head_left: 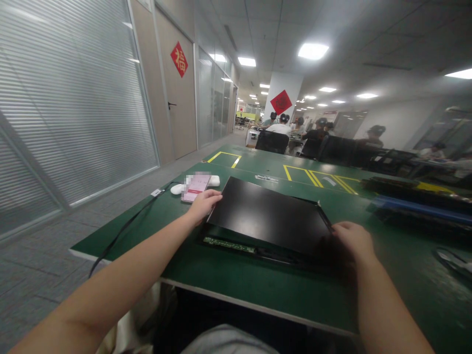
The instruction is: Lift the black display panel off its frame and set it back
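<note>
A flat black display panel (273, 209) is in front of me, tilted a little, with its near edge over a dark frame (283, 256). A narrow green circuit board (228, 244) shows along the near left side of that frame. My left hand (205, 204) pinches the panel's left edge, its fingers closed together. At the right edge, my right hand (356, 239) is closed with the thumb and fingers on the panel's side; its fingertips are partly hidden. How far the panel is lifted from the frame I cannot tell.
Beyond my left hand lie a phone (197, 187) and a white object (176, 189). A black strap or cable (129, 221) crosses the left table edge. Dark and blue flat parts (416, 209) are stacked at right, near a coiled cable (453, 260). Several people sit farther back.
</note>
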`<state>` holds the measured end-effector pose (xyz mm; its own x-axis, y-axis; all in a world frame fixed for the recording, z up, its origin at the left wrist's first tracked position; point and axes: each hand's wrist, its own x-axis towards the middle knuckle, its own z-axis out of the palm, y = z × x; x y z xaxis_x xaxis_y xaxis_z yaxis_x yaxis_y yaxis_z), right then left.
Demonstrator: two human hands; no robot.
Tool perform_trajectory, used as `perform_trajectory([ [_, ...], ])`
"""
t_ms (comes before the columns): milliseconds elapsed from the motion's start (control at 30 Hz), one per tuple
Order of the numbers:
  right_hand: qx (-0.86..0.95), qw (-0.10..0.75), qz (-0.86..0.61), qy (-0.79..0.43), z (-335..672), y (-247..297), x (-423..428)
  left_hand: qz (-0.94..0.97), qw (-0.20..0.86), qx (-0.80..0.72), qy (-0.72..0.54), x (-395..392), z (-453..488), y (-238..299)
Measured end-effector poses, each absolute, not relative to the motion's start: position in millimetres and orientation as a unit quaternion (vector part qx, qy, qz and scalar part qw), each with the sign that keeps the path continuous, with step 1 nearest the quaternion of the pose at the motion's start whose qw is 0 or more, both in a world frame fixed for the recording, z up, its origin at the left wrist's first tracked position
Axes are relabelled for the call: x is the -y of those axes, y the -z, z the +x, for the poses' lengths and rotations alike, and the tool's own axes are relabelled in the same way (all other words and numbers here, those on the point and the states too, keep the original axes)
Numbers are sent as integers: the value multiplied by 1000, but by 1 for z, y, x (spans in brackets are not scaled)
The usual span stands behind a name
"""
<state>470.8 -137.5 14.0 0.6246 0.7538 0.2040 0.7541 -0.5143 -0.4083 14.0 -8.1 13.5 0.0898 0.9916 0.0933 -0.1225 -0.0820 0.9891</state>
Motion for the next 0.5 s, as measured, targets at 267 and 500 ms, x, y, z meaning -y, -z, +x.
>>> perform_trajectory([
  [267,393,252,-883,-58,465,-22,138,588,445,-474,-481,8,11,-11],
  [500,387,254,-885,-60,465,-20,139,650,325,-514,-455,5,6,-8],
])
